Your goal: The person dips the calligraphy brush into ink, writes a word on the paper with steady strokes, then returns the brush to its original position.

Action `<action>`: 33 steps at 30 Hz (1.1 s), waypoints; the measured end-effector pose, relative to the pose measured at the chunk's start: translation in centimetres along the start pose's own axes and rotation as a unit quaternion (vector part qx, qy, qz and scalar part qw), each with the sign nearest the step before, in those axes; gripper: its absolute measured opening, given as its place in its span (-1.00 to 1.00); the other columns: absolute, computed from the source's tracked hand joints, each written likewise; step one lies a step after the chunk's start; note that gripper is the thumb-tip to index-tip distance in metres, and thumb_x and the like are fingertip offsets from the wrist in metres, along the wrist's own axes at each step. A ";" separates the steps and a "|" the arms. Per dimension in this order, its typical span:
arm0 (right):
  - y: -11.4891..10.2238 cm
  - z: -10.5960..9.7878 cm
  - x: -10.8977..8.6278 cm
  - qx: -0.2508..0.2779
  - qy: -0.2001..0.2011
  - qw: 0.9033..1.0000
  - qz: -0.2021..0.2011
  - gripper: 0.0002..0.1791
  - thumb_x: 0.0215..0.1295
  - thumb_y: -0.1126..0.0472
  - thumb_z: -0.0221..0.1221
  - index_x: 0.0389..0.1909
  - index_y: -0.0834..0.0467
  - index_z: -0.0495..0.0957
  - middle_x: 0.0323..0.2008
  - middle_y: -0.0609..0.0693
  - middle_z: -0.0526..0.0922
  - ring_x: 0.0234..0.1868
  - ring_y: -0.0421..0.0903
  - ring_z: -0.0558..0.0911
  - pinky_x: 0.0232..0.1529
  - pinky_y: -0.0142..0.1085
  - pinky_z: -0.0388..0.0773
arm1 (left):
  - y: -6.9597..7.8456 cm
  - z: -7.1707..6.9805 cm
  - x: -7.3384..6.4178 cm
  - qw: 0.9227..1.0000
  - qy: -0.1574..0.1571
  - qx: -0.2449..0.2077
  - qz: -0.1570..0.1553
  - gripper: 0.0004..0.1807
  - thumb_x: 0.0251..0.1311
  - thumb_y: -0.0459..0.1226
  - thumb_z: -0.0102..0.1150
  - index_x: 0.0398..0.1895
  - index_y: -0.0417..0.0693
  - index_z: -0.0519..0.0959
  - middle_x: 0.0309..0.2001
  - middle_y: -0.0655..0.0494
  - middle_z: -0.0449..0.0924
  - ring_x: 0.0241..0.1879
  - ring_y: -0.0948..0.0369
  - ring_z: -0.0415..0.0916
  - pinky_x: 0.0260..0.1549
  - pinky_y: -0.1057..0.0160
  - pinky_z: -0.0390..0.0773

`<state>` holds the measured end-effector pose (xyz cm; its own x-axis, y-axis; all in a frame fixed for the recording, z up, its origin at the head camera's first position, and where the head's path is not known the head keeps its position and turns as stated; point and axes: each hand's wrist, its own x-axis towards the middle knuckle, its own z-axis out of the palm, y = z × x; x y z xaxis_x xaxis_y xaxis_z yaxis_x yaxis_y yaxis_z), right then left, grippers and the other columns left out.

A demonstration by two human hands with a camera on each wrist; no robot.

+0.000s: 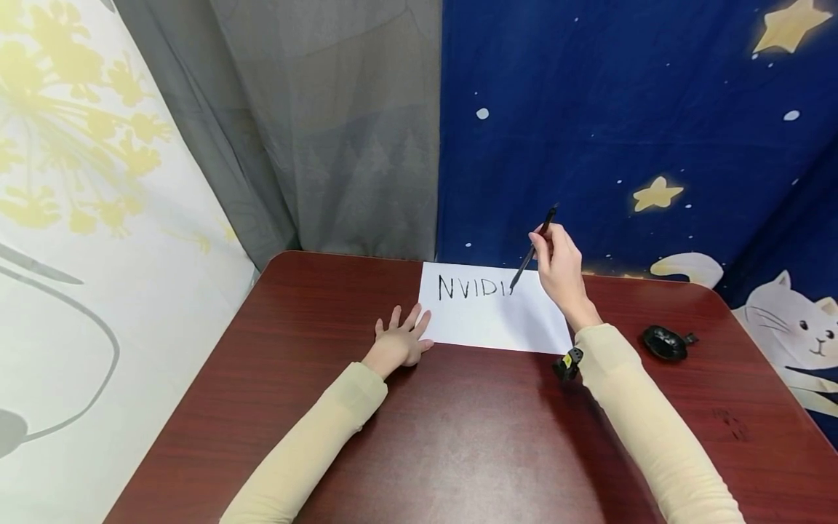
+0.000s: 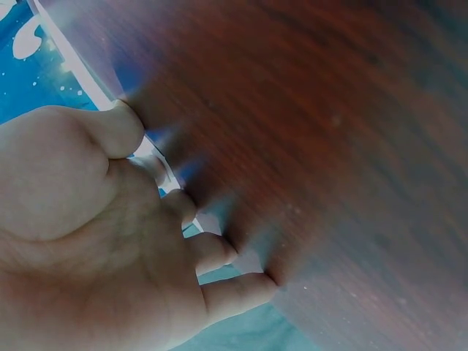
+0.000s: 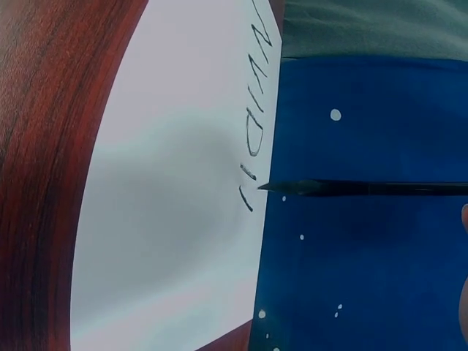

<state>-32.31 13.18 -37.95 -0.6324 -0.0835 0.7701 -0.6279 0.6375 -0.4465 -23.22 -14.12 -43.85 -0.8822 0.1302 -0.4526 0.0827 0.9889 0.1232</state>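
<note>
My right hand [image 1: 561, 273] pinches a thin black writing brush [image 1: 527, 260] over the upper right part of a white sheet of paper [image 1: 491, 320]. In the right wrist view, the dark pointed tip of the brush [image 3: 292, 188] is close to the last slanted stroke; whether it touches the paper I cannot tell. Black letters [image 1: 466, 288] reading "NVIDI" run along the paper's top, followed by that single stroke. With fingers spread, my left hand [image 1: 401, 343] rests at the paper's left edge, partly on the table. Its palm [image 2: 110, 241] fills much of the left wrist view.
A small black dish [image 1: 665, 342] with a short handle, glossy inside, sits on the reddish-brown table [image 1: 471, 437] to the right of my right forearm. Behind the table's far edge hang a grey curtain [image 1: 353, 145] and a blue star-patterned one [image 1: 556, 109].
</note>
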 end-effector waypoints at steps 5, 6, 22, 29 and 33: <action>0.2 0.0 0.0 -0.001 0.005 1.000 -0.004 -0.74 0.38 0.12 -0.03 -0.19 0.26 0.44 -0.39 0.08 0.49 -0.47 -0.15 0.52 -0.43 -0.39 0.45 | -0.2 0.2 0.5 1.000 -0.002 -0.002 -0.001 -0.33 0.34 0.14 -0.38 0.43 0.40 -0.33 0.44 0.35 -0.53 0.41 0.02 -0.58 0.26 -0.23 -0.30; 0.3 0.0 -0.1 -0.001 0.005 1.000 -0.004 -0.74 0.39 0.13 -0.04 -0.19 0.27 0.44 -0.38 0.09 0.49 -0.46 -0.15 0.52 -0.42 -0.39 0.45 | -0.4 0.5 0.9 1.000 -0.001 -0.001 0.002 -0.32 0.33 0.15 -0.38 0.43 0.41 -0.33 0.44 0.35 -0.53 0.41 0.02 -0.58 0.26 -0.24 -0.30; 0.9 0.2 -0.6 -0.014 -0.022 1.000 0.003 -0.75 0.40 0.15 -0.07 -0.17 0.28 0.42 -0.35 0.10 0.47 -0.41 -0.13 0.50 -0.37 -0.28 0.48 | 0.1 -0.2 -0.4 1.000 0.002 0.013 0.005 -0.35 0.37 0.10 -0.41 0.44 0.33 -0.31 0.45 0.30 -0.51 0.42 0.03 -0.54 0.29 -0.18 -0.25; 1.3 0.2 -0.8 -0.016 -0.035 0.999 0.013 -0.75 0.41 0.12 -0.08 -0.16 0.24 0.40 -0.34 0.10 0.47 -0.40 -0.15 0.50 -0.36 -0.28 0.49 | 0.1 -0.3 -0.5 1.000 0.007 0.014 0.008 -0.35 0.37 0.10 -0.41 0.44 0.32 -0.30 0.45 0.28 -0.49 0.42 0.01 -0.52 0.28 -0.19 -0.23; 1.3 0.0 -0.8 -0.015 -0.040 0.999 0.016 -0.75 0.41 0.12 -0.09 -0.16 0.24 0.40 -0.34 0.10 0.47 -0.40 -0.14 0.51 -0.36 -0.27 0.50 | 0.2 -0.3 -0.5 1.000 0.008 0.015 0.008 -0.35 0.37 0.10 -0.41 0.44 0.31 -0.30 0.45 0.28 -0.49 0.42 0.01 -0.51 0.29 -0.18 -0.23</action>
<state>-32.61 14.02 -39.15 -0.6873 -0.1222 0.7160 -0.5934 0.6630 -0.4564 -22.89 -14.06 -43.36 -0.8875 0.1456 -0.4372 0.1108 0.9884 0.1043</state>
